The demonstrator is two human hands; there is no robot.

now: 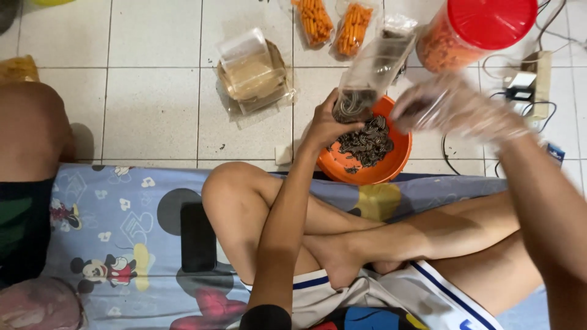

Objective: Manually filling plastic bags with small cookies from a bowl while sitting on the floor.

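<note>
My left hand (pixel 327 125) grips the lower part of a clear plastic bag (pixel 373 70) partly filled with dark striped seeds, held upright over an orange bowl (pixel 391 168). The bowl holds a heap of the same seeds (pixel 367 142). My right hand (pixel 455 109), in a thin clear plastic glove and blurred, hovers over the bowl's right rim beside the bag's mouth; what it holds cannot be made out.
A red-lidded jar (pixel 474 30) of orange snacks stands at the far right, two packets of orange sticks (pixel 333 24) behind the bowl, a stack of clear bags (pixel 254 70) on the tiles. A power strip (pixel 532 82) with cables lies right. Another person's leg (pixel 30 131) is left; a black phone (pixel 199 237) rests on the patterned blanket.
</note>
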